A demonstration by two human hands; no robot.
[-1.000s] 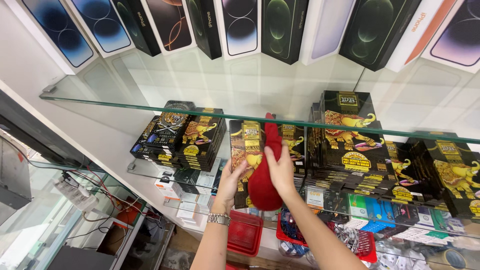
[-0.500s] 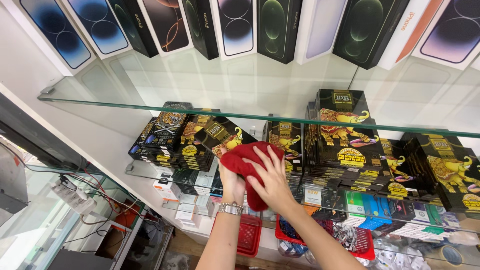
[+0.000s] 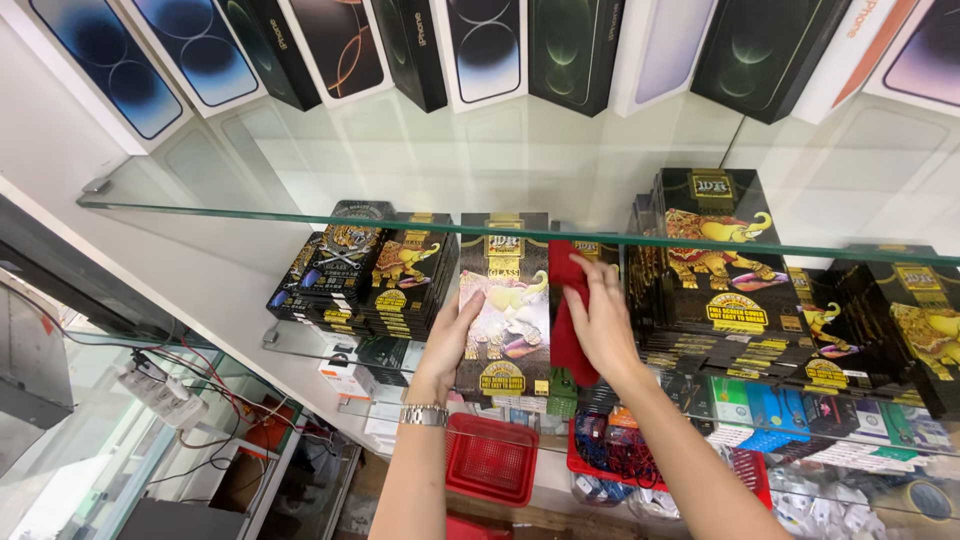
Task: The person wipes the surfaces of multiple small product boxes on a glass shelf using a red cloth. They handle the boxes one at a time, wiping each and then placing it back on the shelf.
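Note:
My left hand (image 3: pixel 447 342), with a metal watch on its wrist, holds a flat black box (image 3: pixel 508 310) printed with a gold and pink elephant, gripping its left edge. The box stands upright in front of the stacks on a glass shelf. My right hand (image 3: pixel 602 318) presses a red cloth (image 3: pixel 566 315) against the right side of that box. Part of the cloth is hidden under my fingers.
Stacks of similar black boxes sit to the left (image 3: pixel 370 275) and right (image 3: pixel 720 275). A glass shelf edge (image 3: pixel 300 217) runs above them, with phone boxes (image 3: pixel 480 50) on top. Red baskets (image 3: pixel 492 458) and small packets lie on the shelf below. A power strip (image 3: pixel 160 392) hangs lower left.
The box was tilted and half covered by the cloth; now it is upright, facing me. The red cloth has moved to the box's right side under my right hand.

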